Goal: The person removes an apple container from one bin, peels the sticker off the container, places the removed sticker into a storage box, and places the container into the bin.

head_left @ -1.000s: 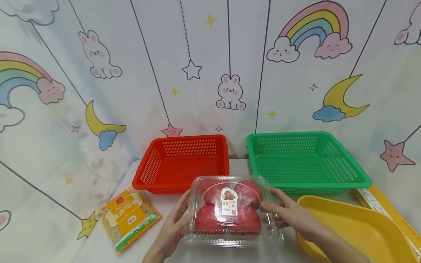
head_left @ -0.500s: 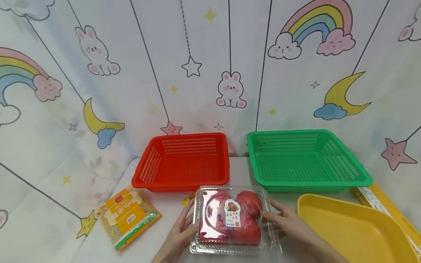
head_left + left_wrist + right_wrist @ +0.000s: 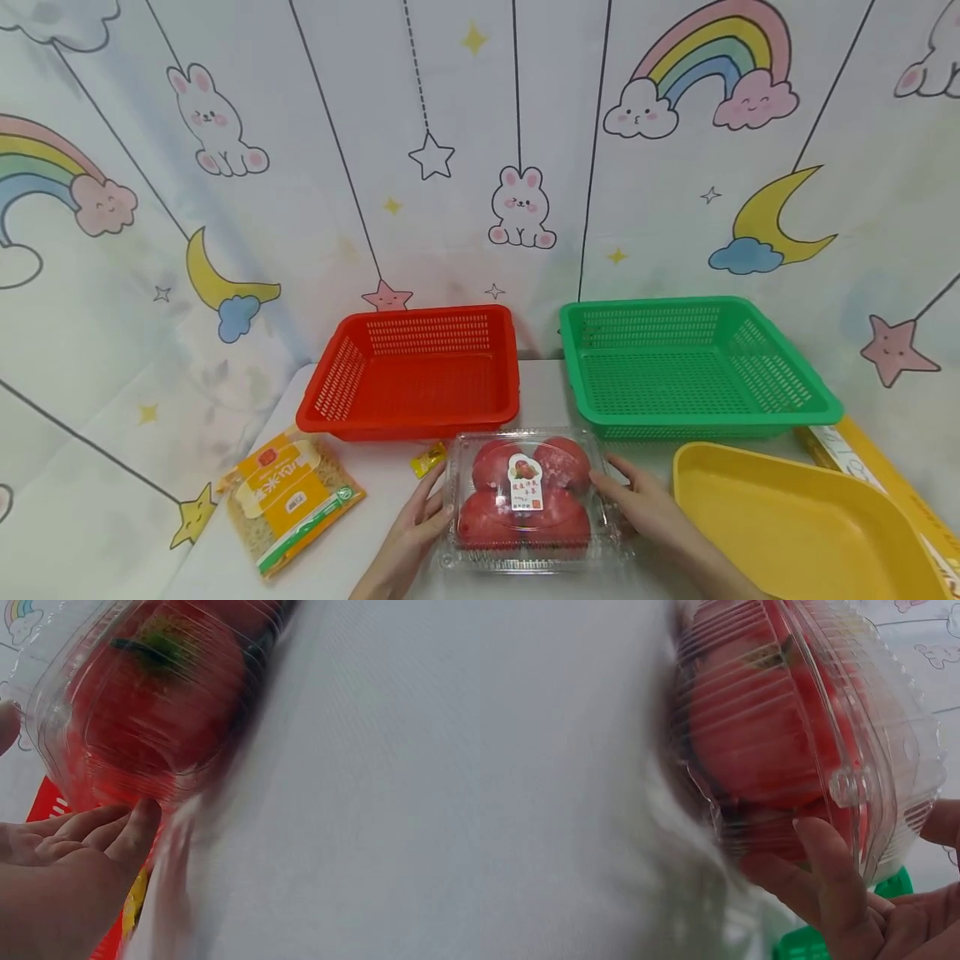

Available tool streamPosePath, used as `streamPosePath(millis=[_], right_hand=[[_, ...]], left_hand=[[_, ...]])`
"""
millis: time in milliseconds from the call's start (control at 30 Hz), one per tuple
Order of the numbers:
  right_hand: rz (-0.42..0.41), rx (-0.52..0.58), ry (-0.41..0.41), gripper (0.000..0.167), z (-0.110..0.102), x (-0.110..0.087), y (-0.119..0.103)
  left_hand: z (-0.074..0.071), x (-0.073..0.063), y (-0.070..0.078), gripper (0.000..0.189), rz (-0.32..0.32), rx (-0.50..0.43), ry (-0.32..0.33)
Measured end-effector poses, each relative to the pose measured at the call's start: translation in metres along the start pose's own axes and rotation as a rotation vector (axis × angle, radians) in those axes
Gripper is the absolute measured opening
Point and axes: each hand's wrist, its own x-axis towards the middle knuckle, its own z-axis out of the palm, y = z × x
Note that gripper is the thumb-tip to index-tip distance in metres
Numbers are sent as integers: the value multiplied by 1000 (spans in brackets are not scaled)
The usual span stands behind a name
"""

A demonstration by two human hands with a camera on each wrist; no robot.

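A white backdrop (image 3: 457, 242) with cartoon print stands from 9 to 3 o'clock in the head view. On it, a yellow crescent moon (image 3: 204, 271) is at 9 o'clock, a sitting rabbit (image 3: 213, 125) at 10, a pink star (image 3: 894, 350) at 3. Below, toward 7 o'clock, a white tabletop (image 3: 322, 562) shows. The light is soft.

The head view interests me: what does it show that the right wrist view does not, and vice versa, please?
Only the head view: the left hand, red basket, yellow tray, packet and small wrapper. Only the right wrist view: the stem on one red fruit. Both: the box, the fruit inside, the right hand, the green basket and part of the printed backdrop.
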Motion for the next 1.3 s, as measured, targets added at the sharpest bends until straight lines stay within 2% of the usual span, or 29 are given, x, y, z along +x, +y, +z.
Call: streamPosePath(millis=[133,233,333,400,433,533,633,700,767,933,1000,1200,1300], right_hand=[[-18,-90,28,75,2,-2,2],[-69,-226,54,76,3,-3,2],[-123,-385,104,76,0,-4,-3],[-179,-450,164,70,-4,-5,-10],[-205,-461,199,65,-6,-5,-14],[-333,-454,310,47,-8,-4,-28],[-450,-391,353,32,-2,0,-42],[-494,-353,329,28,5,5,-49],[-514,-322,258,28,14,11,-56],[-519,-352,14,30,36,23,-65],[-525,-389,-49,32,42,27,-67],[-578,-490,-82,33,51,31,-63],[-593,-507,-69,31,52,30,-58]], left_hand=[[0,0,-2,75,-7,-10,8],[-1,2,-4,75,-5,-6,24],[-2,5,-2,74,43,38,58],[-3,7,-1,71,122,80,95],[-4,9,0,69,183,116,119],[-6,15,0,60,428,294,209],[-10,24,0,50,664,518,286],[-12,29,0,46,757,606,308],[-13,33,-1,45,811,640,311],[-13,44,-7,43,888,593,305],[-11,47,-9,42,909,571,297],[-7,50,-13,37,951,536,262],[-6,51,-16,35,933,526,252]])
